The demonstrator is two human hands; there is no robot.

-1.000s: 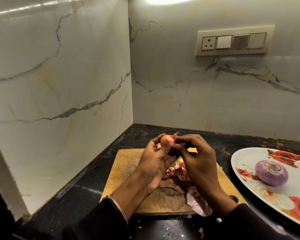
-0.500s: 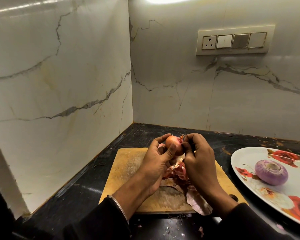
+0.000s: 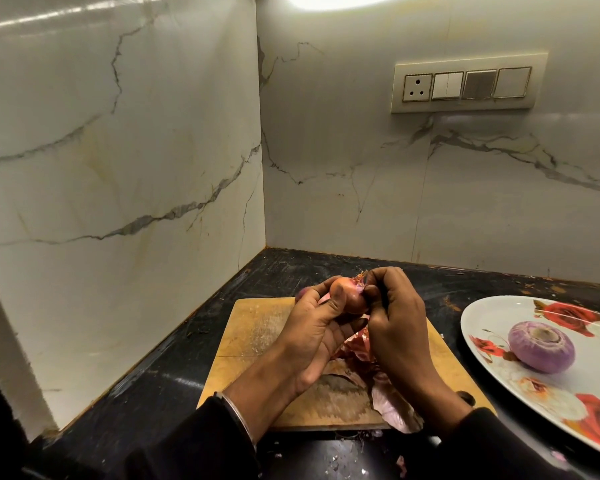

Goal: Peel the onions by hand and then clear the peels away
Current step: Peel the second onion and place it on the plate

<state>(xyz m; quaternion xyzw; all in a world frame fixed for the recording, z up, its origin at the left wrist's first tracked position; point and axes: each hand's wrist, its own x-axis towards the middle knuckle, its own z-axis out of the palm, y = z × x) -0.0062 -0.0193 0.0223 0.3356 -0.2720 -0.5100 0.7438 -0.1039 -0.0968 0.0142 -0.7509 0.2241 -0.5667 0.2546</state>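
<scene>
My left hand (image 3: 312, 336) grips a small reddish onion (image 3: 349, 294) above the wooden cutting board (image 3: 257, 330). My right hand (image 3: 395, 323) pinches the dry skin at the onion's top end, fingers curled tight against it. A heap of loose reddish peels (image 3: 361, 362) lies on the board under both hands, and one pale peel (image 3: 395, 410) hangs over the board's front edge. A peeled purple onion (image 3: 541, 346) sits on the white rose-patterned plate (image 3: 489, 317) at the right.
The board lies on a black counter (image 3: 174, 368) in a corner of two marble walls. A switch panel (image 3: 468, 83) is on the back wall. Small peel scraps (image 3: 400, 465) litter the counter in front of the board.
The onion has been turned in my left hand, showing more of its rounded side. My right hand has shifted up to the onion's top and closed on the skin there.
</scene>
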